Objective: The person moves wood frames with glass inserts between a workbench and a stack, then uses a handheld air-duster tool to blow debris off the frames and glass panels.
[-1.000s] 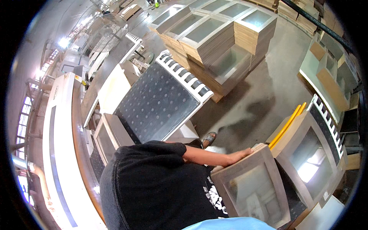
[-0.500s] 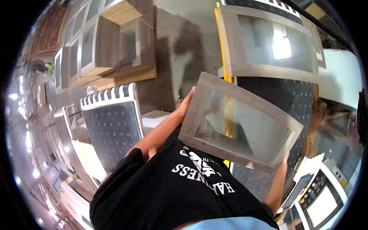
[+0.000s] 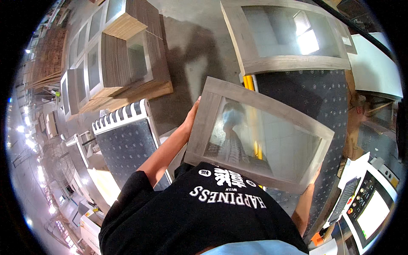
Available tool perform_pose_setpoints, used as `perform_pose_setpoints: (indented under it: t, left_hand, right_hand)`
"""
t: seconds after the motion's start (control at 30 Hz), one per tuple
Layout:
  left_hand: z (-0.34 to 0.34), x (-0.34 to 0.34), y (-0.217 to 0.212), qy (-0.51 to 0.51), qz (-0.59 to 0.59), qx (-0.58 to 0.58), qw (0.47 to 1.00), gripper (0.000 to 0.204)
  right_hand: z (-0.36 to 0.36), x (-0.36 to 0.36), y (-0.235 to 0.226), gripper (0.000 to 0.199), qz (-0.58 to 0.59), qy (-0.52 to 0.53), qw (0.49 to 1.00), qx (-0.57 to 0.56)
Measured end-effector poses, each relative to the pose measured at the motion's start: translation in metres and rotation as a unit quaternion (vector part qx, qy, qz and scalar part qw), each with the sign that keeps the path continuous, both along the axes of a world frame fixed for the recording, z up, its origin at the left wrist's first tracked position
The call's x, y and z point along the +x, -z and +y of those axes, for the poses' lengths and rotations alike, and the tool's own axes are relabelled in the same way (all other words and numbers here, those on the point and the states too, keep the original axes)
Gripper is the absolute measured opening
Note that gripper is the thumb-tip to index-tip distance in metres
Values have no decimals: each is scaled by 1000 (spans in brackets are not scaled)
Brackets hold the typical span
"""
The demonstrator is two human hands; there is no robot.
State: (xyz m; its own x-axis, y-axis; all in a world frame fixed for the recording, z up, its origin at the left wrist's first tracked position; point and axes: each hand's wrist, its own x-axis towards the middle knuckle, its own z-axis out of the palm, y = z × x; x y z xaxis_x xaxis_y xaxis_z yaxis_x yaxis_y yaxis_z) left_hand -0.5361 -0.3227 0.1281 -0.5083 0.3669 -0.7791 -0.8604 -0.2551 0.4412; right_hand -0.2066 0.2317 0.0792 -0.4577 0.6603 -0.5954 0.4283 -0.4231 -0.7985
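Note:
A grey wood-grain cabinet door with a glass panel point(image 3: 293, 111) is held in front of my body, tilted, its glass reflecting a person. My left hand point(image 3: 194, 111) grips the left edge, fingers mostly behind the frame. At the lower right corner, my right hand point(image 3: 315, 176) holds the opposite edge, its fingers largely hidden. Beyond it, a similar glass-panelled door point(image 3: 293, 63) lies on the black worktable point(image 3: 314, 91), which is dotted with small round studs.
Stacks of glass-panelled doors point(image 3: 114, 63) stand on a wooden base at upper left. A second black studded table point(image 3: 127, 146) with a striped edge is to my left. At lower right stands a control panel point(image 3: 367, 204) with a lit screen. A yellow bar point(image 3: 248, 83) runs along the worktable.
The held door has shifted slightly left, still in both hands. The door on the worktable appears higher in view as my view turns.

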Motion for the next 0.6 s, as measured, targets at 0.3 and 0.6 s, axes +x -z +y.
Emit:
perform_pose_setpoints:
  t: [0.3,0.6]
  left_hand:
    - [16,-17,-102,102,65,-13,993,90]
    - [10,-81,-128,18,21,102,994,59]
  right_hand:
    - [-63,16,-110,65,64,61,993,-77]
    - [-72,-11,-171,66,134,48,989,-38]
